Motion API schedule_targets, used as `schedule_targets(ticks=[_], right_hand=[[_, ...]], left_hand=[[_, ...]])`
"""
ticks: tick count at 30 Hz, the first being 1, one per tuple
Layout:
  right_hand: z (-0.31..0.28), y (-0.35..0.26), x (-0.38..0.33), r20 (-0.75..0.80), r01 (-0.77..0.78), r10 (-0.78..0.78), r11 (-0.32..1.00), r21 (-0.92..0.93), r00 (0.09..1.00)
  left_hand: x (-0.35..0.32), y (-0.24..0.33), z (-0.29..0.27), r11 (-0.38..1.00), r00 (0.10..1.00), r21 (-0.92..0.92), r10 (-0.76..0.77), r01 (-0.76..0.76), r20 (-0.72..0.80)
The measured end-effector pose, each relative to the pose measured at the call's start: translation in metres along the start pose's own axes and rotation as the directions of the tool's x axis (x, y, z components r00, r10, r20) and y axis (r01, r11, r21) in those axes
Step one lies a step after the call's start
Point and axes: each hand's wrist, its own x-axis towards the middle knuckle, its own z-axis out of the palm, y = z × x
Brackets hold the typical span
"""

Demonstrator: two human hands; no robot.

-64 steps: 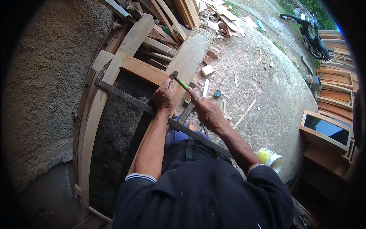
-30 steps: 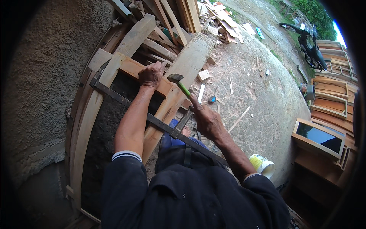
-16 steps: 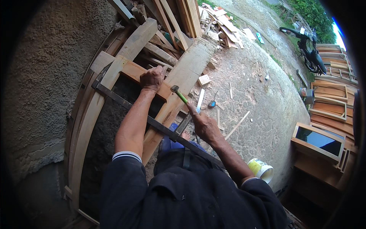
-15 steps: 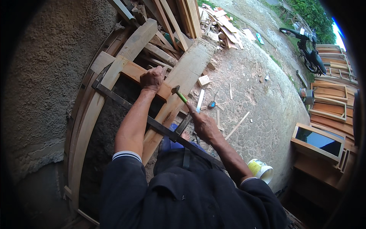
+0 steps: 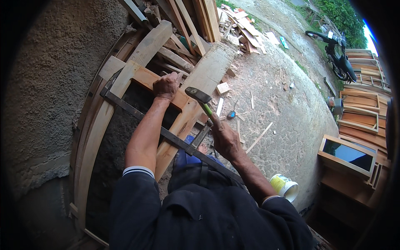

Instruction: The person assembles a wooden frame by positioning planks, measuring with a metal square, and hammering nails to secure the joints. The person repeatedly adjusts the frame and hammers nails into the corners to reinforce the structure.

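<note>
My right hand (image 5: 225, 138) grips a hammer (image 5: 198, 95) by its green handle. The hammer's dark head is raised above the right side of a wooden frame (image 5: 180, 121). On the frame's cross rail rests my left hand (image 5: 166, 87), its fingers curled closed; whatever they pinch is too small or hidden to name. Below both hands a long dark metal bar clamp (image 5: 168, 136) spans the frame, with its jaws at the two sides. A thick, worn plank (image 5: 212, 62) lies under the frame's right side.
Rough wall (image 5: 54, 83) rises on the left. Wood scraps (image 5: 246, 29) are piled at the far side. On the ground are a blue tape measure (image 5: 231, 114), offcuts and a paint-stained white bucket (image 5: 285, 186). Wooden frames (image 5: 358, 104) and a motorcycle (image 5: 337, 52) stand at the right.
The hammer head has come up off the frame, toward me, and looks larger. My right hand has tilted with it. My left hand and the clamp keep their places.
</note>
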Motion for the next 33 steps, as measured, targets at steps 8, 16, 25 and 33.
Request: schedule_targets(ticks=[8, 16, 25, 33], right_hand=[[0.0049, 0.0066, -0.0045, 0.054, -0.027, 0.027, 1.000, -0.010, 0.998], [0.0073, 0.0014, -0.0052, 0.156, -0.096, 0.098, 0.995, -0.020, 0.983], [0.0050, 0.0049, -0.0025, 0.178, -0.068, 0.080, 0.995, -0.074, 0.981], [0.0023, 0.0065, -0.0018, 0.286, -0.101, 0.145, 0.982, -0.162, 0.947]], left_hand=[[0.0002, -0.0019, 0.0030, 1.000, 1.000, 0.020, 0.009, -0.009, -0.029], [-0.0022, -0.0011, 0.0007, 0.999, 1.000, 0.048, -0.019, 0.019, 0.010], [0.0009, -0.0010, 0.0017, 0.999, 1.000, 0.047, 0.002, -0.001, -0.019], [-0.0016, -0.0005, -0.0006, 0.999, 1.000, 0.028, -0.017, 0.018, -0.015]])
